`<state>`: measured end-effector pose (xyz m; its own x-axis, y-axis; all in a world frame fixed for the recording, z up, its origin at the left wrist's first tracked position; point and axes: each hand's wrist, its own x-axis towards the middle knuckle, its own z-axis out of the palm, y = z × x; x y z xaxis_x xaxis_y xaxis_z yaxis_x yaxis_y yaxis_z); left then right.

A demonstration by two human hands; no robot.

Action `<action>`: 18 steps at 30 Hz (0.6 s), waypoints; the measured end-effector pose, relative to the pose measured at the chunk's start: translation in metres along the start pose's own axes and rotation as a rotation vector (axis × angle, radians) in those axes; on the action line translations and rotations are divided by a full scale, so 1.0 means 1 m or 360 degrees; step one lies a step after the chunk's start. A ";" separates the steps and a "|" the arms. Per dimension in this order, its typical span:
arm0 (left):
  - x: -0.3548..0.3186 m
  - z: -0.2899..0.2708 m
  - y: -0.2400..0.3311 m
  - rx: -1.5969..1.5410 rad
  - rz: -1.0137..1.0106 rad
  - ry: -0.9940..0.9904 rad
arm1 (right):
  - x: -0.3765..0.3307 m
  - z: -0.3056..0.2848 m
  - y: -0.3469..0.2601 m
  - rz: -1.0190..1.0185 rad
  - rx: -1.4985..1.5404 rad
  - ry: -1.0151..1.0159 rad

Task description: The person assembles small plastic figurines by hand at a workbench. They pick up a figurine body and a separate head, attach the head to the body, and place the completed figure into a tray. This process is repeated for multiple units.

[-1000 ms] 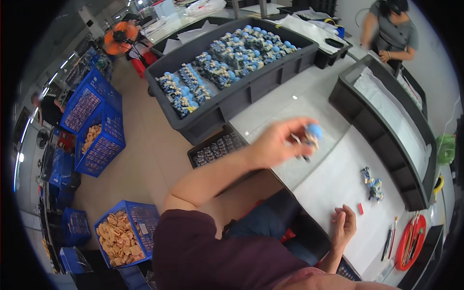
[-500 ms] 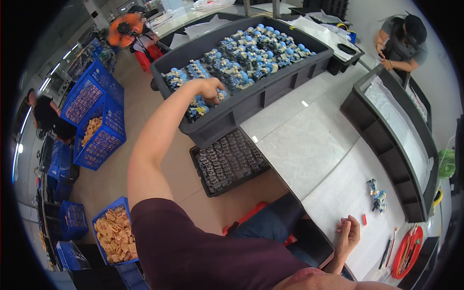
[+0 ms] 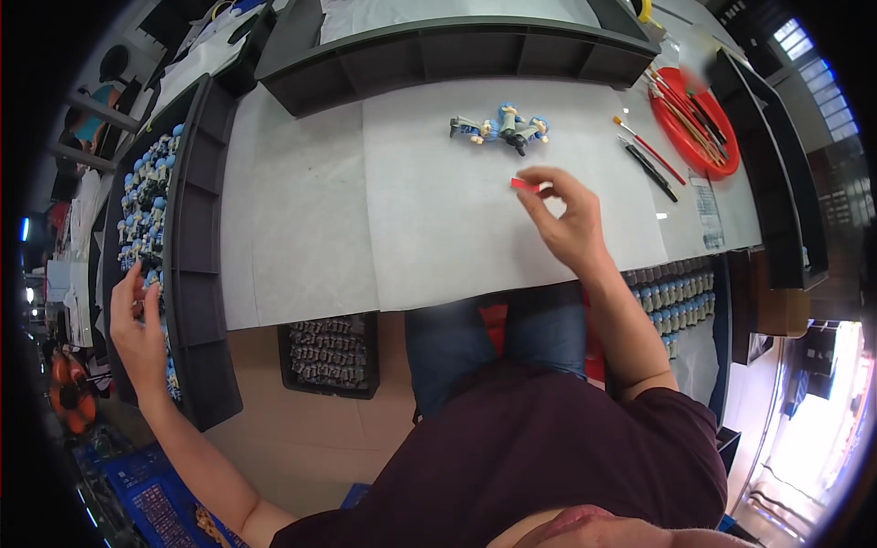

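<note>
Far left: left hand (image 3: 137, 329) is stretched out over the long dark-grey plastic bin (image 3: 196, 274) of small blue-and-grey toy figures (image 3: 146, 196), fingers loosely spread, palm resting among the figures. Can't tell if it has one gripped yet. Judged step: picking a fresh figure from the bin.

Below the bench edge, a black tray of dark small parts (image 3: 331, 352) sits on the floor.

Centre: white paper-covered bench (image 3: 301, 201), w/ a small cluster of blue-and-grey figures lying on it (image 3: 501, 130), near the back shelf.

Right of centre: right hand (image 3: 568, 219) hovers just above the bench, thumb & forefinger pinching a small red flat piece (image 3: 524, 184); other fingers curled.

Far right: thin paintbrushes (image 3: 647, 151) beside a round red tray (image 3: 696, 119) w/ more brushes.

Next move likely needs the left hand to close on one figure & bring it to the red piece.
</note>
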<state>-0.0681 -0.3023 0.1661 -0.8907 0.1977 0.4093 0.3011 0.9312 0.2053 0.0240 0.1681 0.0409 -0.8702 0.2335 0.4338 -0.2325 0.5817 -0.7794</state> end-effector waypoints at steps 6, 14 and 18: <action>0.003 0.054 0.168 -0.0558 0.0714 -0.0007 | 0.063 -0.010 0.046 -0.0210 -0.0796 0.0034; -0.031 0.164 0.242 -0.1804 0.0395 -0.0629 | 0.041 -0.019 0.021 0.0306 -0.0039 -0.0036; -0.046 0.200 0.273 -0.2735 -0.0264 -0.0727 | -0.001 0.009 -0.001 0.0614 0.1312 0.0023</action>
<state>-0.0126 0.0045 0.0251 -0.8701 0.4833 0.0969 -0.0767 -0.3269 0.9419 0.0212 0.1600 0.0372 -0.9479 0.3092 0.0771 -0.1679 -0.2791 -0.9455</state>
